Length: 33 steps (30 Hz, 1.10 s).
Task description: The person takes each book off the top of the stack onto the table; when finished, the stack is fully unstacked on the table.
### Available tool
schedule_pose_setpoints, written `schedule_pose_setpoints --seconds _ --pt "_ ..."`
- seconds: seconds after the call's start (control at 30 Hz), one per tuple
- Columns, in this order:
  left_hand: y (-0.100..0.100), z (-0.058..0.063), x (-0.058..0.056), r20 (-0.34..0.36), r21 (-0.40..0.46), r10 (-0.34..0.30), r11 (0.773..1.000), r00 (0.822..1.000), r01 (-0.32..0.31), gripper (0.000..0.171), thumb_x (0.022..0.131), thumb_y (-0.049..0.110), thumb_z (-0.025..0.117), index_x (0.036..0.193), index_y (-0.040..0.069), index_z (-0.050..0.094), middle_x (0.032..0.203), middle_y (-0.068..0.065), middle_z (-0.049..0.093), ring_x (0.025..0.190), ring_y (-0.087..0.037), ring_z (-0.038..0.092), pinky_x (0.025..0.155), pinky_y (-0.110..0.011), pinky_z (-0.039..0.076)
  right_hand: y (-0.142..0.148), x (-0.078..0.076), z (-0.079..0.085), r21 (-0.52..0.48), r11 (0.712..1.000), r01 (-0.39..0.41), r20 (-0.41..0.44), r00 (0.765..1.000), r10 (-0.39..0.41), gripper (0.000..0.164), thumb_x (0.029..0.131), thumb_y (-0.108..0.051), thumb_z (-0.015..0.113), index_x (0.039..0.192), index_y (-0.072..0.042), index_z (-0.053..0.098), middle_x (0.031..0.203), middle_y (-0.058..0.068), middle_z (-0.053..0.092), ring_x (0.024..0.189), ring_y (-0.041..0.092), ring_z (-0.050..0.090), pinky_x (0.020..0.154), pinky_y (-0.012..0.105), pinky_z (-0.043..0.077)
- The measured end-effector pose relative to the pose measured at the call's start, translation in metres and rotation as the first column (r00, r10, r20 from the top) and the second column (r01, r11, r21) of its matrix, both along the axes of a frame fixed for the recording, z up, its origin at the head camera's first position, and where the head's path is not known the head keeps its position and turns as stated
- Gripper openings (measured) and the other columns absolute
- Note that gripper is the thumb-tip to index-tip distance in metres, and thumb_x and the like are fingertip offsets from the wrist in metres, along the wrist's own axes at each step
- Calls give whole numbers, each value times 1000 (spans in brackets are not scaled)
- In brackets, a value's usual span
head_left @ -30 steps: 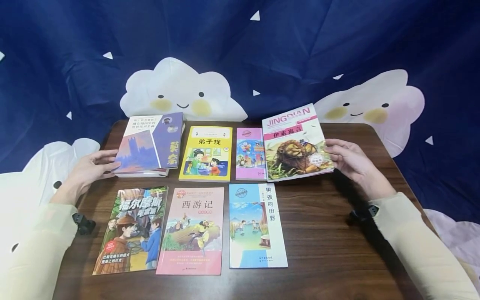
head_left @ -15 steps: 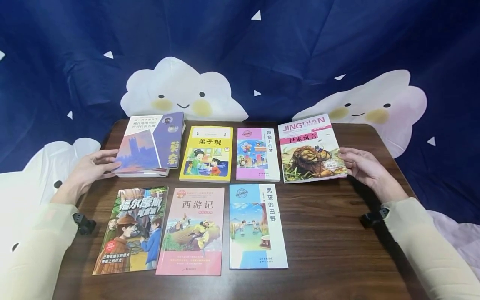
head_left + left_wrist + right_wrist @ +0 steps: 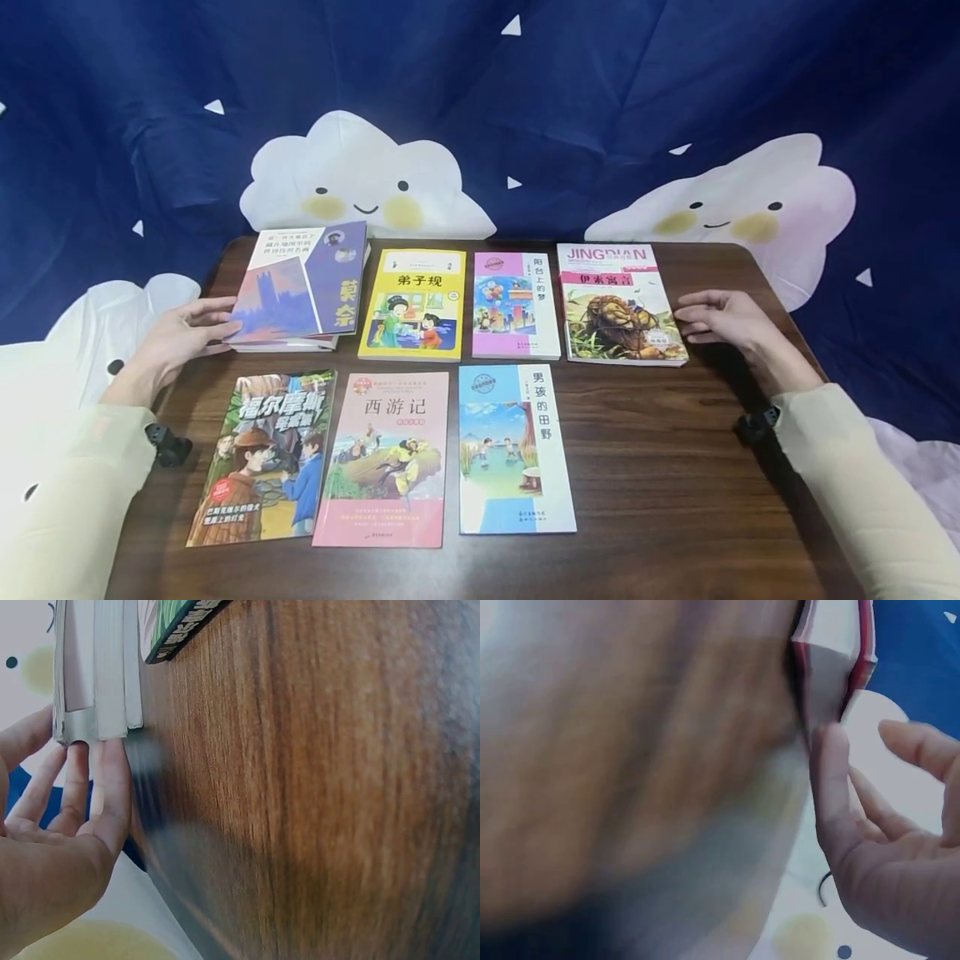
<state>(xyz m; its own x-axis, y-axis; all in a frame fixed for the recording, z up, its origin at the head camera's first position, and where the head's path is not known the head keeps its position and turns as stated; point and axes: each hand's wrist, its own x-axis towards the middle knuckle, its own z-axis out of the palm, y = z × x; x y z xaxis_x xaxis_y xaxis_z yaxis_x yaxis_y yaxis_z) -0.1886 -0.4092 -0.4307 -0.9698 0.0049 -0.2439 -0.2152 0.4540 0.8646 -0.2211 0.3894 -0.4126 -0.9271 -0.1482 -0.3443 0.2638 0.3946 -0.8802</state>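
My left hand (image 3: pixel 176 337) rests its extended fingertips on the left edge of a small stack of books, topped by a purple and white book (image 3: pixel 300 283). In the left wrist view the fingers (image 3: pixel 75 795) meet the stack's page edges (image 3: pixel 111 682). The lion-cover book (image 3: pixel 622 304) lies flat at the back right. Just off its right side is my right hand (image 3: pixel 727 325), fingers apart and holding nothing. From the right wrist, the fingertips show close to the book's corner (image 3: pixel 832 660), with the thumb spread away.
Between them in the back row lie a yellow book (image 3: pixel 411 304) and a pink book (image 3: pixel 513 304). The front row has a detective comic-style book (image 3: pixel 262 458), a pink Monkey King book (image 3: pixel 382 458) and a blue book (image 3: pixel 513 450). All lie on the brown wooden table (image 3: pixel 675 500).
The lion-cover book has come down to the right, uncovering the pink book, and now lies flat. My right hand has let it go. My left hand stays put.
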Motion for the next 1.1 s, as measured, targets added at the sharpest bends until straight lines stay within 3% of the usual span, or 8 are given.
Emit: schedule_pose_setpoints --seconds 0.2,0.33,0.5,0.67,0.77,0.9,1.1 --pt "-2 1 0 15 66 14 998 1000 -15 58 101 22 73 152 12 47 102 27 64 91 9 68 80 -15 64 -41 -10 15 -47 998 36 -70 997 -40 52 106 -10 62 147 14 40 92 -14 80 82 5 77 77 22 67" --pt "-4 -1 1 17 97 15 995 1000 -17 55 101 19 74 150 14 49 102 26 66 90 8 69 78 -16 64 -89 -20 17 -124 992 16 -43 999 -21 58 104 -8 65 151 15 38 91 -8 81 82 9 78 81 25 68" --pt "-4 -3 1 26 141 6 990 1000 -10 53 101 17 73 148 17 51 104 25 66 92 7 69 79 -15 64 -157 -32 12 -201 979 -31 -42 999 23 53 104 -5 64 148 15 44 95 0 81 83 13 78 85 30 68" --pt "-3 -2 -1 27 170 17 985 999 -22 47 101 15 73 143 21 53 105 25 66 91 7 70 78 -14 64 -223 -40 6 -189 979 -70 -46 997 62 48 101 -7 69 144 7 56 116 24 77 82 15 77 82 31 69" --pt "-2 -1 -1 27 196 23 980 999 -28 45 100 13 74 140 21 54 105 25 66 90 7 70 77 -15 64 -261 -42 3 -206 975 -80 -40 997 73 46 100 -9 70 143 4 59 126 31 72 80 15 77 78 29 69" --pt "-2 -1 -1 31 218 22 976 999 -28 46 100 11 73 141 21 54 106 26 67 91 7 69 76 -15 64 -305 -42 -1 -262 962 -81 -17 997 80 44 100 -8 70 142 4 61 127 31 72 79 17 77 78 30 69" --pt "-2 0 -1 29 180 17 983 999 -22 51 100 15 74 147 18 53 107 28 66 92 7 69 78 -14 64 -360 -40 -5 -345 936 -74 58 993 99 42 101 -7 70 140 4 62 127 28 73 77 16 77 88 36 68"
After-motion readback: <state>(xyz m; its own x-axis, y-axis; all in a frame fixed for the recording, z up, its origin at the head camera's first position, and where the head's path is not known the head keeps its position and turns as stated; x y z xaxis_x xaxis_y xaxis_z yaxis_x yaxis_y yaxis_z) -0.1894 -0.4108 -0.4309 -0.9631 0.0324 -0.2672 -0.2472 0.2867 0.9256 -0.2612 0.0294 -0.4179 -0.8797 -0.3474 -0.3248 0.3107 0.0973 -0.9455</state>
